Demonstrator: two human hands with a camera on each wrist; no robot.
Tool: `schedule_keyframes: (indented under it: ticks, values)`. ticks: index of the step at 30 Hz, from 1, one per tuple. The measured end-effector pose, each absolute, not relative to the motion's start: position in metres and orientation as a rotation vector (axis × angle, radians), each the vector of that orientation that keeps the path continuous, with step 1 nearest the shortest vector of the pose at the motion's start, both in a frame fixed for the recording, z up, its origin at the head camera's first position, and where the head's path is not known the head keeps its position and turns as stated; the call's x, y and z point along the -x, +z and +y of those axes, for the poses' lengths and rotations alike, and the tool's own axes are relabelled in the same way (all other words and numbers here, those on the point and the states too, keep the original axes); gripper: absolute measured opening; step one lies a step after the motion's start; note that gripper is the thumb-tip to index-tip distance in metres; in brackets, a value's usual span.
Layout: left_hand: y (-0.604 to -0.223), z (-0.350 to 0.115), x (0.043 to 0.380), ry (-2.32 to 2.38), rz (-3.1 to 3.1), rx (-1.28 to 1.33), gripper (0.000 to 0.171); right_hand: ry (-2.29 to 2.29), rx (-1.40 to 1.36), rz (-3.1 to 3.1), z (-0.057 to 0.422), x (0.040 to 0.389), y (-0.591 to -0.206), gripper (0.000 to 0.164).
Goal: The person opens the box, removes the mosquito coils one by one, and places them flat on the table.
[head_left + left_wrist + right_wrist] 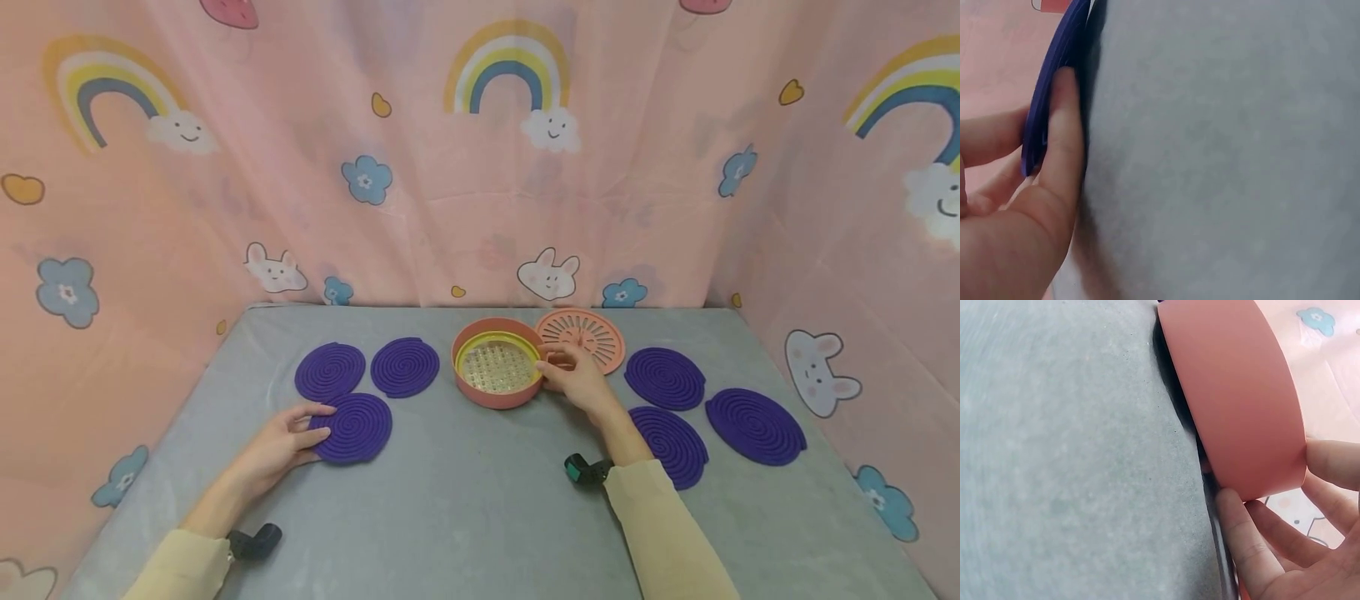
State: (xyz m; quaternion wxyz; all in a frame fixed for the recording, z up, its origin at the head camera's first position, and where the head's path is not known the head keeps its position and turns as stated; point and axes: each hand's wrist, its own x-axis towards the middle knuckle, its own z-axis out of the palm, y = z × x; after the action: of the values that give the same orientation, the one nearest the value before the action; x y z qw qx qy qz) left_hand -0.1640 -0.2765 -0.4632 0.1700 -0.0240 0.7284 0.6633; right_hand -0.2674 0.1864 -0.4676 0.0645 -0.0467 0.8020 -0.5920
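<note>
My left hand pinches the near left edge of a purple spiral-ribbed round mat. In the left wrist view that mat sits between thumb and fingers, tilted close over the grey cloth. My right hand grips the right side of a round coral tub, with fingers at its rim. Inside the tub lies a yellow-rimmed disc with a perforated, metallic-looking face. From the right wrist, the tub's smooth outer wall shows, with the thumb at its lower edge. A coral slotted lid lies just behind the right hand.
Two more purple mats lie at the left. On the right are three others, one partly hidden by the right forearm. Grey cloth covers the table; a pink patterned curtain hangs behind and along both sides.
</note>
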Motion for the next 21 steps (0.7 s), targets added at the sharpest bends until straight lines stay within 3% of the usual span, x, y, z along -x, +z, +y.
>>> schedule_keyframes:
  ticks: [12, 21]
  values:
    - [-0.440, -0.297, 0.160, 1.594, 2.037, -0.049, 0.061, -1.762, 0.112, 2.428, 0.190, 0.269, -0.469, 0.042]
    - [-0.428, -0.291, 0.165, 1.320, 2.436, 0.064, 0.043, -1.750, 0.191, 2.422, 0.193, 0.265, -0.456, 0.043]
